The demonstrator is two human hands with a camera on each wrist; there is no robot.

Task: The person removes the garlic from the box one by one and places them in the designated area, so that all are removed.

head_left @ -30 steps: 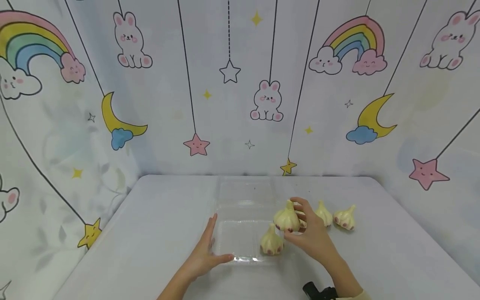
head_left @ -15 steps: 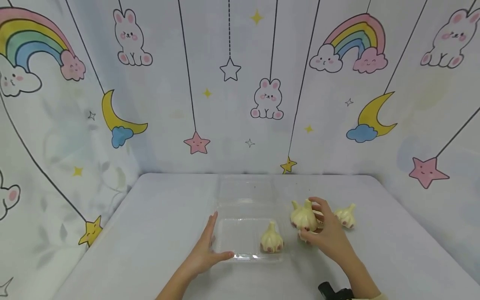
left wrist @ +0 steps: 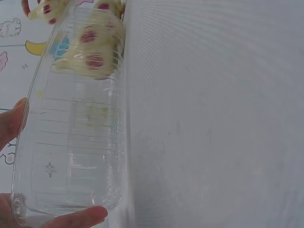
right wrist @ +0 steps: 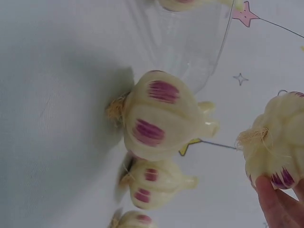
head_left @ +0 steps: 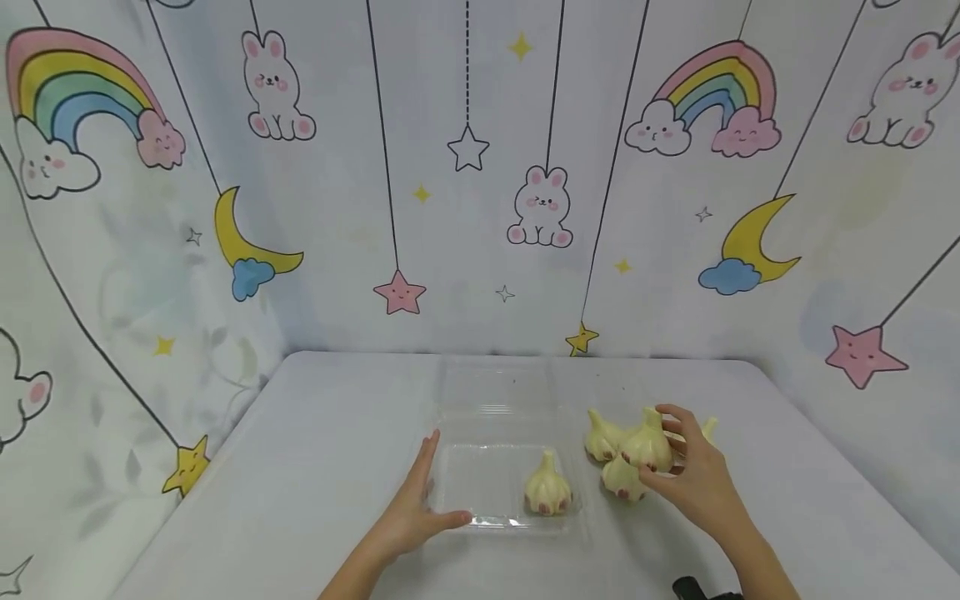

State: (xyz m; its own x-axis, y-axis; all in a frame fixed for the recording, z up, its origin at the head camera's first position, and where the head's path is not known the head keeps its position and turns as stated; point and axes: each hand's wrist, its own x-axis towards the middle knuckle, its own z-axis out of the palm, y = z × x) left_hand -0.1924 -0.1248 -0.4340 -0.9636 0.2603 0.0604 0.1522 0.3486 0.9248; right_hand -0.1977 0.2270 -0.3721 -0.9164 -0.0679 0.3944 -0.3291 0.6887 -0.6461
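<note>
In the head view, my left hand [head_left: 411,508] lies against the left side and front edge of a clear plastic clamshell box [head_left: 480,483], fingers extended and thumb along the front. One garlic bulb [head_left: 548,487] sits upright in the box's right part. My right hand [head_left: 701,479] pinches another garlic bulb [head_left: 649,444], raised among the loose bulbs right of the box. The right wrist view shows this held bulb [right wrist: 280,133] with its roots and purple patches, a finger against it. A loose bulb [head_left: 622,481] is partly covered by it.
Another bulb [head_left: 600,435] stands just behind, and one more bulb [head_left: 709,427] is mostly hidden by my right hand. The box's lid [head_left: 495,386] lies opened away from me on the white table [head_left: 330,433]. A cartoon-printed curtain [head_left: 337,167] surrounds the table.
My right hand has carried the held bulb to the right, from beside the box's right edge to over the loose bulbs. The left hand stays at the box. The head view has shifted slightly.
</note>
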